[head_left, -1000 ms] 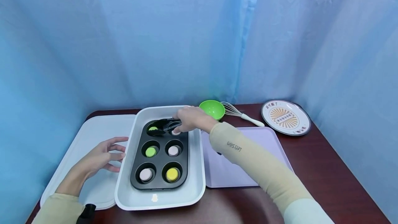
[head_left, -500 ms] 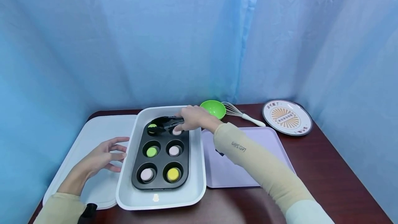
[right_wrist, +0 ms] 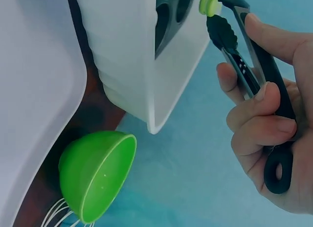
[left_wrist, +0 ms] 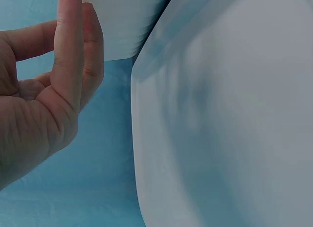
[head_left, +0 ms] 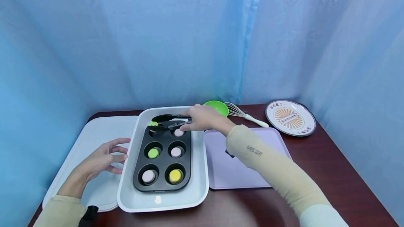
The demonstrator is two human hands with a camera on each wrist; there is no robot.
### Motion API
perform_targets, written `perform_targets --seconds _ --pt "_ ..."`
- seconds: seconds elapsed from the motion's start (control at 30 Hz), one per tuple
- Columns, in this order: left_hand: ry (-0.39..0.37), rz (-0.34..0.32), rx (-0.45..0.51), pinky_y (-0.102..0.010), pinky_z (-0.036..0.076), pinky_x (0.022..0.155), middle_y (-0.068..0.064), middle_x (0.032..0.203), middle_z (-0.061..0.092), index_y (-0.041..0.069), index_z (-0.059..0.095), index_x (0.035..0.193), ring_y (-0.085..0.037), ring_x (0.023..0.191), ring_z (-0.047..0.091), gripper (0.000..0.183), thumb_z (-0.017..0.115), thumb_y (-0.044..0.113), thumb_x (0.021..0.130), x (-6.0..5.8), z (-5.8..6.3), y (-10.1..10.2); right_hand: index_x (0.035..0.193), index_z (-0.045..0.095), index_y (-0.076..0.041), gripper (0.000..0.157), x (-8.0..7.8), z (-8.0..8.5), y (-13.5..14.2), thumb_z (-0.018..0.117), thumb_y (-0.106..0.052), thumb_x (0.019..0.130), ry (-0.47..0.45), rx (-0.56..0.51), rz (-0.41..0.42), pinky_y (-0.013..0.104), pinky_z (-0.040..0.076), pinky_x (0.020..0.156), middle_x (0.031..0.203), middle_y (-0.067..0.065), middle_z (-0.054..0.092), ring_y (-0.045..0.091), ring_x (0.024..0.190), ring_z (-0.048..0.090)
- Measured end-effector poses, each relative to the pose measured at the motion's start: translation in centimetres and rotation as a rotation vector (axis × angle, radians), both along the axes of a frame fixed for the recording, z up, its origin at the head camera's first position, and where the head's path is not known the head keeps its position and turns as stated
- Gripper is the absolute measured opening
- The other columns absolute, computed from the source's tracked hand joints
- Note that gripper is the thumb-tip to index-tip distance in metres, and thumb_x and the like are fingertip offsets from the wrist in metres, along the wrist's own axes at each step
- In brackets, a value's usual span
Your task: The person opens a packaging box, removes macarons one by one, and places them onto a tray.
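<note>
My right hand (head_left: 206, 117) grips black tongs (head_left: 170, 117) above the back of a dark muffin tin (head_left: 164, 164). Between the tong tips is a green macaron (right_wrist: 209, 4), lifted over the back-left cup. The tin lies in a deep white tray (head_left: 176, 201). Its other cups hold a second green macaron (head_left: 153, 153), a yellow macaron (head_left: 175, 176) and several pale pink ones, such as the front-left pink macaron (head_left: 148, 176). Beside the tray's left rim hangs my left hand (head_left: 102, 158), fingers loosely bent around nothing; the left wrist view shows it apart from the tray.
A white lid-like board (head_left: 105, 129) lies left of the tray, a lilac tray (head_left: 233, 174) to the right. Behind stand a green bowl (right_wrist: 98, 173) and a whisk (head_left: 255, 121). Patterned plates (head_left: 290, 118) sit at the far right. Blue curtains (head_left: 189, 45) enclose the dark table.
The tongs have risen out of the back-left cup with the green macaron between their tips. My right hand has moved up and slightly right. The left hand has stayed in place.
</note>
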State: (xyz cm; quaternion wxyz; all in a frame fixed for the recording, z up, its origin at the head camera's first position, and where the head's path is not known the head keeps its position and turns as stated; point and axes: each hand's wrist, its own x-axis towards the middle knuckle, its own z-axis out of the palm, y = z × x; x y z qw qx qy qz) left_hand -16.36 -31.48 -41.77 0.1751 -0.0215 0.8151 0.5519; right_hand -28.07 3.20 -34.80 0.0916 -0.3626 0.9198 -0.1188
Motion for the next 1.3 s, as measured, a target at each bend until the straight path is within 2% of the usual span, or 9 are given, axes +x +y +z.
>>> perform_targets --seconds 0.13,0.3,0.43,0.6,0.73,0.87,0.97,1.13,1.3 --pt "0.003 0.001 -0.014 -0.049 0.062 0.071 -0.026 0.127 0.055 0.004 0.033 0.154 -0.029 0.095 0.069 0.070 0.067 0.008 0.094 0.1 0.1 -0.1 0.147 0.055 -0.017 0.065 1.0 0.6 2.0 0.069 -0.051 0.094 0.037 -0.059 0.046 0.026 0.025 0.045 0.048 -0.005 0.041 0.011 0.044 0.023" --pt "0.015 -0.006 -0.021 -0.049 0.062 0.071 -0.027 0.127 0.055 0.003 0.033 0.154 -0.029 0.094 0.070 0.070 0.067 0.009 0.094 0.3 0.1 -0.3 0.145 0.057 -0.017 0.064 2.3 1.5 5.4 0.070 -0.050 0.093 0.117 -0.126 0.080 0.027 0.037 0.053 0.064 -0.007 0.052 0.009 0.055 0.037" --pt "0.021 -0.006 -0.016 -0.049 0.062 0.070 -0.027 0.126 0.055 0.003 0.034 0.154 -0.030 0.094 0.070 0.069 0.068 0.009 0.094 0.5 0.2 -0.4 0.143 0.060 -0.021 0.060 3.3 2.2 8.9 0.073 -0.048 0.092 0.083 -0.230 0.076 0.029 0.045 0.056 0.073 -0.009 0.057 0.008 0.059 0.047" --pt "0.015 0.004 -0.021 -0.049 0.062 0.071 -0.026 0.126 0.055 0.004 0.034 0.154 -0.029 0.095 0.070 0.070 0.068 0.010 0.094 0.7 0.3 -0.6 0.143 0.060 -0.013 0.061 4.9 2.5 13.2 0.076 -0.041 0.091 0.082 -0.327 0.067 0.030 0.049 0.066 0.111 0.001 0.073 0.009 0.070 0.053" --pt "0.010 0.008 -0.018 -0.049 0.062 0.071 -0.026 0.127 0.055 0.004 0.033 0.154 -0.029 0.095 0.070 0.070 0.068 0.010 0.094 0.9 0.2 -0.7 0.144 0.058 -0.012 0.063 6.0 2.2 16.5 0.076 -0.041 0.091 0.119 -0.333 0.022 0.032 0.051 0.077 0.139 0.004 0.062 0.009 0.084 0.059" --pt "-0.001 0.015 -0.006 -0.050 0.062 0.071 -0.025 0.126 0.056 0.004 0.034 0.154 -0.030 0.095 0.070 0.070 0.068 0.010 0.094 1.3 0.1 -0.7 0.145 0.058 -0.014 0.063 7.2 1.0 19.5 0.076 -0.040 0.091 0.107 -0.331 -0.054 0.028 0.051 0.070 0.113 -0.004 0.070 0.007 0.082 0.057" --pt "-0.013 0.018 0.002 -0.050 0.062 0.071 -0.025 0.126 0.056 0.004 0.034 0.154 -0.030 0.095 0.070 0.070 0.069 0.010 0.094 1.4 0.0 -0.7 0.142 0.060 -0.012 0.061 7.8 -0.3 21.2 0.077 -0.039 0.090 0.094 -0.340 -0.103 0.024 0.045 0.058 0.089 -0.011 0.062 0.006 0.065 0.047" --pt "-0.010 -0.006 0.009 -0.050 0.062 0.072 -0.025 0.126 0.055 0.004 0.033 0.155 -0.030 0.095 0.070 0.070 0.067 0.009 0.094 0.9 0.2 -0.6 0.137 0.065 -0.013 0.058 8.3 -2.3 22.9 0.078 -0.042 0.089 0.126 -0.302 -0.164 0.023 0.040 0.052 0.083 -0.015 0.057 0.001 0.055 0.035" --pt "-0.004 -0.022 0.009 -0.050 0.062 0.072 -0.025 0.126 0.055 0.004 0.033 0.154 -0.030 0.095 0.070 0.069 0.067 0.008 0.094 0.5 0.4 -0.4 0.136 0.065 -0.016 0.058 7.9 -4.2 23.4 0.078 -0.046 0.088 0.178 -0.236 -0.162 0.022 0.038 0.047 0.082 -0.016 0.054 -0.002 0.048 0.031"
